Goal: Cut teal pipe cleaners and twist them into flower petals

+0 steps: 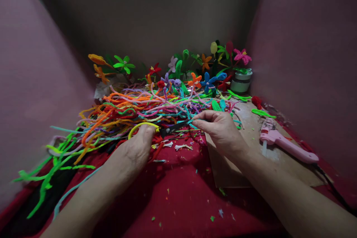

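Observation:
My left hand (139, 145) is closed around the yellow handles of a pair of scissors (170, 130). The dark blades point right and slightly up, towards the fingertips of the other hand. My right hand (220, 126) pinches a thin blue-green pipe cleaner (190, 121) right at the blade tips; most of it is hidden by the fingers or blends into what lies behind. Behind both hands spreads a tangled pile of coloured pipe cleaners (131, 108). White stamen-like bundles (183, 147) lie on the red cloth (178, 200) below the blades.
A pink glue gun (290, 147) rests on a brown board (231, 174) at the right, its cord running off the near right side. Several pipe-cleaner flowers (208, 81) stand along the back, some by a pale pot (241, 81). Walls close in on both sides.

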